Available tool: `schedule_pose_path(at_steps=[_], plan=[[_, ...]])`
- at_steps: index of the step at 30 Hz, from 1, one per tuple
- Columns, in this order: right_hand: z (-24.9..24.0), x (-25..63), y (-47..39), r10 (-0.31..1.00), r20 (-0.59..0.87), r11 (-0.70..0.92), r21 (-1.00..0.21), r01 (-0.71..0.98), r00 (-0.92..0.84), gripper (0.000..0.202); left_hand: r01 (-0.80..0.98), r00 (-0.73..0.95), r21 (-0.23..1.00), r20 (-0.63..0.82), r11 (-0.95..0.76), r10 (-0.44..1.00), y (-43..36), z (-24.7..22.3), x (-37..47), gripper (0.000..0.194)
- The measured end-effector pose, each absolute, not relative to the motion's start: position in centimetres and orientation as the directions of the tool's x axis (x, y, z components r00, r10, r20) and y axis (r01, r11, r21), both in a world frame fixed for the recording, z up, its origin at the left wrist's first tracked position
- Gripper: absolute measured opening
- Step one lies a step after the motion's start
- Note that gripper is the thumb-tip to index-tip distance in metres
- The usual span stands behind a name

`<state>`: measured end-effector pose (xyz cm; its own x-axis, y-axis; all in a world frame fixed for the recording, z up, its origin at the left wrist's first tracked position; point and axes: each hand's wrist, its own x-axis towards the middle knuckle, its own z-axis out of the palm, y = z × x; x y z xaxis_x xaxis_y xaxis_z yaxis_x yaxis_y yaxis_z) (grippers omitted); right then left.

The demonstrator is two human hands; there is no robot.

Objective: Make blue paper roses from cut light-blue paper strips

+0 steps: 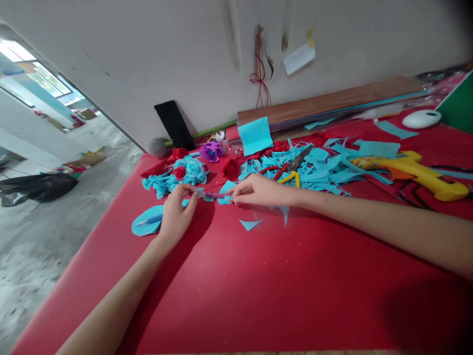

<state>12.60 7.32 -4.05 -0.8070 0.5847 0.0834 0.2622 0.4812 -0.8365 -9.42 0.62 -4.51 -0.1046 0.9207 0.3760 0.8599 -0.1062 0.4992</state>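
A thin purple pen-like stick [217, 195] spans the gap between my two hands, level and just above the red table. My left hand [175, 212] is closed in a pinch at its left end, with a scrap of light blue paper [199, 191] at the fingertips. Thumb and fingers of my right hand [253, 190] pinch the other end, where more blue paper [226, 187] shows. Under and beside my left hand lie blue oval paper pieces [138, 228], with a blue pen [150, 220] on them. The exact contact of the fingertips is hard to make out.
Blue paper flowers [192, 171], a purple flower [211, 151] and a red flower [230, 168] sit behind my hands. Scissors [299, 159] and yellow-handled pliers [290, 178] rest on blue strips [325, 170]. A yellow glue gun [414, 172] lies right. A phone [174, 124] leans on the wall.
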Motion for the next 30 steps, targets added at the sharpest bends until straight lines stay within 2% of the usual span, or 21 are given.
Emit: schedule_pose_path(at_steps=[8, 15, 19, 23, 26, 28, 30], plan=[[-3.8, 12.6, 7.2, 0.608, 0.073, 0.456, -0.847, 0.272, -0.791, 0.013, 0.877, -0.129, 0.479, 0.329, -0.047, 0.935, 0.7, -4.6, -9.4, 0.025], [-4.3, 12.5, 7.4, 0.614, 0.093, 0.412, -0.885, 0.217, -0.784, 0.013, 0.865, -0.158, 0.501, 0.327, -0.029, 0.932, 0.5, -3.9, -9.1, 0.024], [-3.1, 12.6, 7.0, 0.625, 0.140, 0.389, -0.909, 0.150, -0.768, 0.016, 0.819, -0.163, 0.568, 0.358, -0.077, 0.919, 0.4, -3.3, -8.8, 0.019], [0.6, 13.2, 5.2, 0.611, 0.264, 0.433, -0.901, 0.036, -0.746, 0.022, 0.711, -0.166, 0.681, 0.404, -0.174, 0.900, -0.6, -1.0, -7.6, 0.013], [3.6, 14.0, 3.3, 0.578, 0.442, 0.583, -0.812, -0.032, -0.686, 0.018, 0.626, -0.167, 0.740, 0.434, -0.244, 0.885, -2.1, 1.6, -5.8, 0.010], [5.0, 14.7, 2.2, 0.488, 0.621, 0.738, -0.669, -0.091, -0.613, 0.013, 0.583, -0.168, 0.755, 0.473, -0.300, 0.865, -3.3, 3.4, -4.5, 0.007], [6.0, 15.4, 1.4, 0.336, 0.769, 0.870, -0.475, -0.134, -0.545, 0.017, 0.547, -0.161, 0.757, 0.513, -0.356, 0.843, -4.3, 4.8, -3.3, 0.004]])
